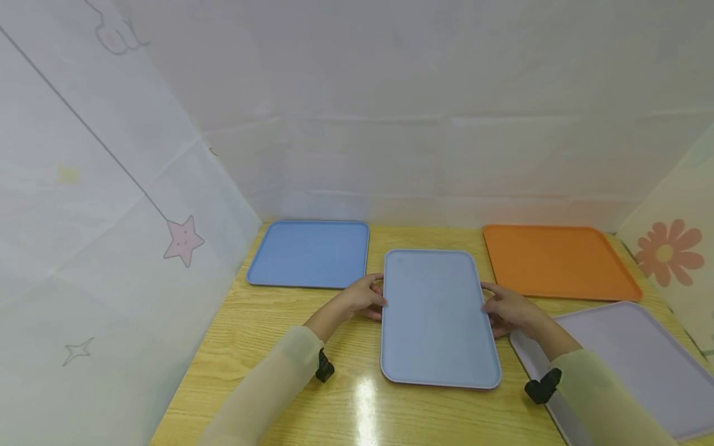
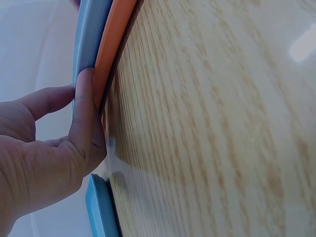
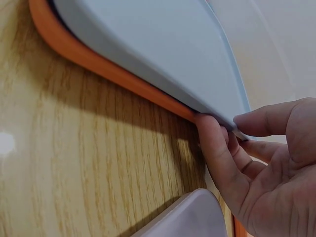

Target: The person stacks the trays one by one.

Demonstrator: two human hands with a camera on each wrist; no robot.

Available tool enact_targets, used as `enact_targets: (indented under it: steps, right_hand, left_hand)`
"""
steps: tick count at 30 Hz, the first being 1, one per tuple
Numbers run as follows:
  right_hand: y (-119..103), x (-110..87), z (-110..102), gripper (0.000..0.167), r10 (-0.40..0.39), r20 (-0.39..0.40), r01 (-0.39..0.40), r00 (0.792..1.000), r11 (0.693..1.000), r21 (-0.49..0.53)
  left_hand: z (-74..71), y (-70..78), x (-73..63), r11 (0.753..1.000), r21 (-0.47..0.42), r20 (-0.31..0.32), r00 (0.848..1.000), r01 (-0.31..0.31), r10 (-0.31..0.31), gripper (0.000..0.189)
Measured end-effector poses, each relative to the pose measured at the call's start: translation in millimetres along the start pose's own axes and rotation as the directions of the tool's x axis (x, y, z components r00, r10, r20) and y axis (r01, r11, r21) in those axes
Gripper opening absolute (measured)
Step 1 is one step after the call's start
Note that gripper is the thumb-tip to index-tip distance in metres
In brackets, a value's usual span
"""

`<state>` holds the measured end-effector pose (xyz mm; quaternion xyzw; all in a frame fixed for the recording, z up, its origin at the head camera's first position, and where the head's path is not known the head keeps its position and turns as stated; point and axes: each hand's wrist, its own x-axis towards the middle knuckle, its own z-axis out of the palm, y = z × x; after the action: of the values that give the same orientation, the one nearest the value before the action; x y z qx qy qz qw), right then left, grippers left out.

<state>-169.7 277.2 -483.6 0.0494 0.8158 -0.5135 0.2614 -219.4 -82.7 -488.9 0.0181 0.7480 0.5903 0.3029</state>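
A light blue rectangular tray (image 1: 437, 322) is at the middle of the wooden table, its long sides running away from me. The wrist views show an orange tray (image 3: 131, 85) stacked directly under it. My left hand (image 1: 362, 297) holds the stack at its left long side, thumb by the upper rim and fingers against the edge of both trays. Opposite, my right hand (image 1: 509, 311) grips the right long side, thumb on the light blue rim and fingers at the lower edge. Fingertips under the stack are partly hidden.
A deeper blue tray (image 1: 309, 254) lies at the back left. Another orange tray (image 1: 560, 260) lies at the back right, with a lilac tray (image 1: 630, 365) in front, partly beneath my right forearm in view. Pale sheeting (image 1: 401, 161) walls the table's (image 1: 268, 347) back and sides.
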Motion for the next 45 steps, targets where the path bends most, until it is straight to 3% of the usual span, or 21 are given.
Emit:
enact_targets:
  steps: [20,27,33,39,45]
  right_hand:
    - [3.7,3.4,0.4,0.074,0.055,0.004,-0.055,0.998,0.998,-0.012]
    - [3.0,2.1,-0.1,0.074,0.030,0.005,-0.030,1.000,0.999,-0.019]
    - [3.4,2.3,-0.1,0.074,0.030,0.014,-0.030,0.999,0.999,-0.014]
    - [3.5,3.2,-0.5,0.074,0.042,0.014,-0.042,0.999,0.999,-0.006]
    - [2.1,4.5,-2.5,0.077,0.056,0.020,-0.056,0.998,0.998,-0.002]
  left_hand:
    - [-5.7,-3.0,4.0,0.999,0.030,0.010,1.000,0.021,-0.022,0.075]
    - [-19.6,-4.8,-3.8,1.000,-0.022,-0.066,0.998,0.013,-0.015,0.063]
    - [-40.2,-2.8,-15.5,1.000,-0.017,-0.129,0.992,0.011,-0.013,0.056]
    - [-66.5,-6.5,-29.3,0.999,-0.047,-0.228,0.974,0.000,-0.010,0.054]
    - [-98.9,-19.2,-43.0,0.991,-0.133,-0.362,0.930,0.016,-0.064,0.055]
